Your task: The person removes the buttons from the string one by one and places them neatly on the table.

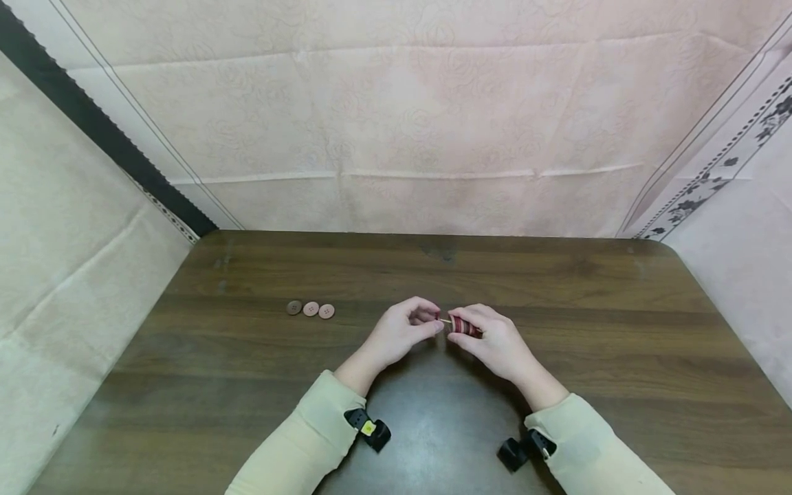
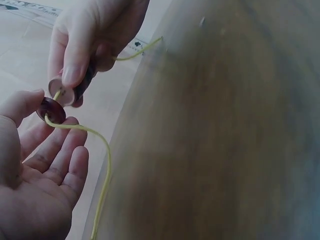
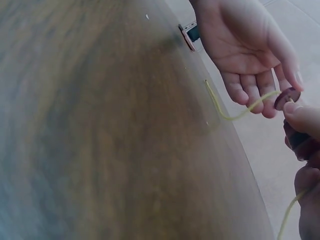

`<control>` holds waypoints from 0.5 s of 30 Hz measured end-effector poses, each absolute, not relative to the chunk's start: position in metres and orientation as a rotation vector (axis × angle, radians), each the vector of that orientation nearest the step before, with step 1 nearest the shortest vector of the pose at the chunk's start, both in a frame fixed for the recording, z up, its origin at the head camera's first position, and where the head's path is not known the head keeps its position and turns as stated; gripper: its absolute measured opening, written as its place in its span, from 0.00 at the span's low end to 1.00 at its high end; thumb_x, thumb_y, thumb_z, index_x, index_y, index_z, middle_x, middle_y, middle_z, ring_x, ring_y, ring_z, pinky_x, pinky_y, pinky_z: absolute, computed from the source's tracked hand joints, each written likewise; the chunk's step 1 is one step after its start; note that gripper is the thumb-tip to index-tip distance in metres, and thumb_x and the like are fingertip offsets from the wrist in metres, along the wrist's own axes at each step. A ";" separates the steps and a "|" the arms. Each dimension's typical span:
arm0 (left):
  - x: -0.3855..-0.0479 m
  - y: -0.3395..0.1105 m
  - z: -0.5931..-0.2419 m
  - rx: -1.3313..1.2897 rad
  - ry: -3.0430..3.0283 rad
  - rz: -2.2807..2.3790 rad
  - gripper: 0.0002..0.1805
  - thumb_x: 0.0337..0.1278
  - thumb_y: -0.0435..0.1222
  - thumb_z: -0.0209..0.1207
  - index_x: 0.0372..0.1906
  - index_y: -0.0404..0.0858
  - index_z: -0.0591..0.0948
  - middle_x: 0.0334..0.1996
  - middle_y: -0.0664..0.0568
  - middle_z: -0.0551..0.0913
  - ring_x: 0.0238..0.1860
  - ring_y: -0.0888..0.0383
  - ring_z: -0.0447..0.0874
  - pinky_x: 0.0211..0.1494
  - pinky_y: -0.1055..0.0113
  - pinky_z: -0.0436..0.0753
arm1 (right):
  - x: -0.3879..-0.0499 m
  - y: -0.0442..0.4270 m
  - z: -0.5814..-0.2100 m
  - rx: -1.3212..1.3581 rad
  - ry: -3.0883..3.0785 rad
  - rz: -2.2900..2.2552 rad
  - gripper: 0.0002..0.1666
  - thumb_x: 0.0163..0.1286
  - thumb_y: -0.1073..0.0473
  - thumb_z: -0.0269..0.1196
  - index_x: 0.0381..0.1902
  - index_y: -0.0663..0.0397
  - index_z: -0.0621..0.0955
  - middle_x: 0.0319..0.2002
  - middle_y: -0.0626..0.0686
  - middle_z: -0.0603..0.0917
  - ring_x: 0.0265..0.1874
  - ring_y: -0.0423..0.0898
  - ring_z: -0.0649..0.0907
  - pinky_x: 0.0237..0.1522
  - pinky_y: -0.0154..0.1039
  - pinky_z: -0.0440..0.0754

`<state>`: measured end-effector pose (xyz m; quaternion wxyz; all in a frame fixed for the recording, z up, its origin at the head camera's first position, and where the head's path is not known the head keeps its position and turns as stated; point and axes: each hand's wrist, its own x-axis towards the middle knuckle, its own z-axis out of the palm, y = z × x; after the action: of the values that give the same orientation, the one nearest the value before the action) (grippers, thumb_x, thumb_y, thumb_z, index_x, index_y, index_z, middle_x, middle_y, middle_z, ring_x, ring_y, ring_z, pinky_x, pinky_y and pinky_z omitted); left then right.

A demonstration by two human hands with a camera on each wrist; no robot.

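My left hand (image 1: 396,335) pinches a dark red button (image 2: 56,114) at its edge with thumb and fingertips. A yellow cord (image 2: 106,165) runs through that button and hangs down from it. My right hand (image 1: 498,345) grips a stack of buttons (image 1: 465,326) strung on the cord, dark and pale ones alternating. A pale button (image 2: 60,92) faces the dark red one at the end of the stack, a short bit of cord between them. Past the right hand, more cord (image 3: 288,215) trails out. The right fingers hide part of the stack.
On the brown wooden table (image 1: 247,385), left of the hands, lie a brown button (image 1: 293,307) and two pale pink buttons (image 1: 311,309) in a row. Patterned pale cloth (image 1: 396,124) hangs behind the far edge and at both sides.
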<state>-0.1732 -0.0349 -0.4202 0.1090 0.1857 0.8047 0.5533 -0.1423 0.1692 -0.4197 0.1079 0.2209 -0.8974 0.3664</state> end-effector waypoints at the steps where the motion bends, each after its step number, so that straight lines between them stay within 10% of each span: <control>1: -0.174 -0.037 -0.420 0.542 2.366 1.636 0.14 0.56 0.41 0.63 0.45 0.40 0.80 0.37 0.52 0.82 0.37 0.59 0.80 0.39 0.65 0.79 | -0.142 0.170 -0.420 0.645 -2.644 1.082 0.20 0.57 0.56 0.70 0.48 0.53 0.82 0.43 0.46 0.81 0.38 0.41 0.78 0.38 0.39 0.77; 15: -0.180 -0.059 -0.420 0.525 2.451 1.636 0.12 0.54 0.39 0.64 0.43 0.40 0.80 0.36 0.54 0.82 0.37 0.58 0.79 0.40 0.64 0.78 | -0.142 0.174 -0.419 0.602 -2.671 1.091 0.22 0.57 0.56 0.69 0.50 0.54 0.82 0.44 0.46 0.81 0.36 0.40 0.77 0.37 0.39 0.77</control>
<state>-0.1804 -0.0588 -0.4199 0.0739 0.1748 0.8166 0.5452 -0.1416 0.1736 -0.4194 0.0972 0.2035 -0.9019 0.3683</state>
